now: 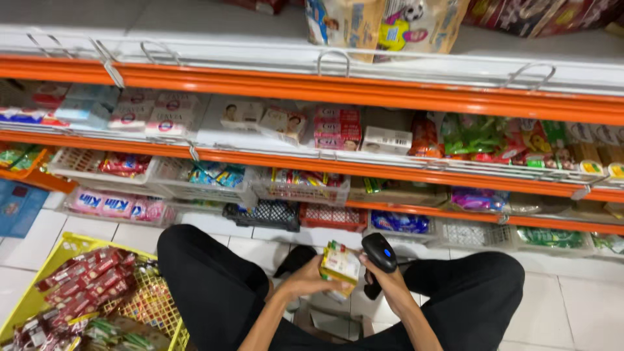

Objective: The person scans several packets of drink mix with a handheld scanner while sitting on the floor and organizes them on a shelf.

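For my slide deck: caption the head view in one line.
Left hand holds a small yellow packet while right hand aims a black scanner.

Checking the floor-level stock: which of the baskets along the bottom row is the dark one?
The black basket, between the white basket of pink packets and the red basket.

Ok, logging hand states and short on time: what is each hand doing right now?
Left hand: closed on a small yellow box.
Right hand: closed on a black scanner, pointed at the box.
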